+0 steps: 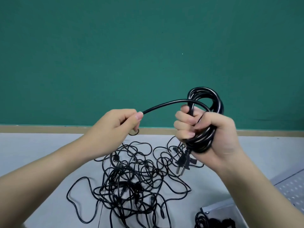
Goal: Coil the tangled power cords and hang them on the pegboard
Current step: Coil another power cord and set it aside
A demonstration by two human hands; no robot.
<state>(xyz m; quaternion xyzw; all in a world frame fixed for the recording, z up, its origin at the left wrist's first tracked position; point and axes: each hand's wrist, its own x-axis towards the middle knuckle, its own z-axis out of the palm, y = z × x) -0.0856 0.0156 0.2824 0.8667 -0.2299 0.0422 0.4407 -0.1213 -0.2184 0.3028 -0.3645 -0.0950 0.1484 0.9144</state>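
left hand [115, 124] — free end of the power cord [166, 103] is pinched between thumb and fingers. tangled cords [138, 178] — heaped on the desk [41, 150], below both hands. right hand [212, 132] — clenched round the coil [209, 102], plug [182, 163] dangling beneath. risk judged: loops may be lost if the grip slackens. pegboard [294, 190] — lying far right; a tray [222, 209] beside it, dark cord seen inside.

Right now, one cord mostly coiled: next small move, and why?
Probably wrap the free end round the coil. The right hand grips the coiled cord, plug hanging below; the left hand pinches the remaining stretch, so little seems left to wind.
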